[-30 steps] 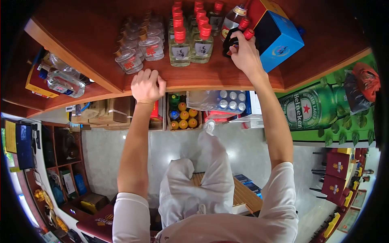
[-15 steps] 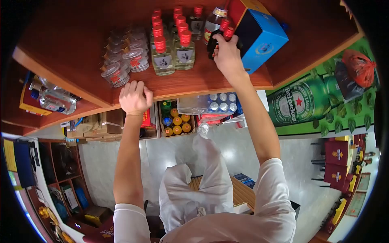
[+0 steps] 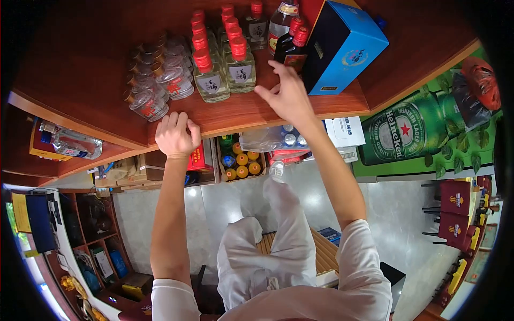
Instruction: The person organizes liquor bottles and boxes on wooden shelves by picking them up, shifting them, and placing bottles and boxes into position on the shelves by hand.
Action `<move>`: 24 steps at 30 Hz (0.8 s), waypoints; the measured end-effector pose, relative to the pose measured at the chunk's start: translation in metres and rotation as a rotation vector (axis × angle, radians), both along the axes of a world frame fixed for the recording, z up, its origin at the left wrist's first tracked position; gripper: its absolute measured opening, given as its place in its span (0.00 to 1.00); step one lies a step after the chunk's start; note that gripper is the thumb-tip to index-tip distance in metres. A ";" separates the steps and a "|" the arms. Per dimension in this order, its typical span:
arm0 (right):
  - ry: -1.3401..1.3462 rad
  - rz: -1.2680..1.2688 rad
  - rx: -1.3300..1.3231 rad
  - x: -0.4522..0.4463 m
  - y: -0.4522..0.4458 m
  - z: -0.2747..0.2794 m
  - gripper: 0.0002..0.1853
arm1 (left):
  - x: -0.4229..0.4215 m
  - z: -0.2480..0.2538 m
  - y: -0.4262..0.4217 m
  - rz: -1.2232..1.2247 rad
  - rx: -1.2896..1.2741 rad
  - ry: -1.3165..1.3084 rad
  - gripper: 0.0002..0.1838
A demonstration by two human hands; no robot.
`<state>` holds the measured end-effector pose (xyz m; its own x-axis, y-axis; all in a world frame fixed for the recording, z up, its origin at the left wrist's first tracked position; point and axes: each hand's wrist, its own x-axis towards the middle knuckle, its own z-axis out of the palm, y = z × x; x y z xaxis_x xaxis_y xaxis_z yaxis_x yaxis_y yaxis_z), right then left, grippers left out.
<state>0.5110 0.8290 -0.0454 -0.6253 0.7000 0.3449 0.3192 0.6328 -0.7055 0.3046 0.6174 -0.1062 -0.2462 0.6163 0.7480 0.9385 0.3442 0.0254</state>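
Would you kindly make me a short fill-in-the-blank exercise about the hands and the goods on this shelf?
1. The caps on the clear, grey-labelled bottles are ____.
2. The open right hand near the dark bottles is gripping ____.
3. The left hand rests at the front ____ of the shelf.
4. On the tall box, the face with the round emblem is ____.

Missing words: red; nothing; edge; blue.
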 end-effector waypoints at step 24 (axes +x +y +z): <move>0.092 -0.030 0.298 -0.028 0.006 0.035 0.26 | 0.003 0.006 -0.002 -0.005 -0.012 -0.088 0.10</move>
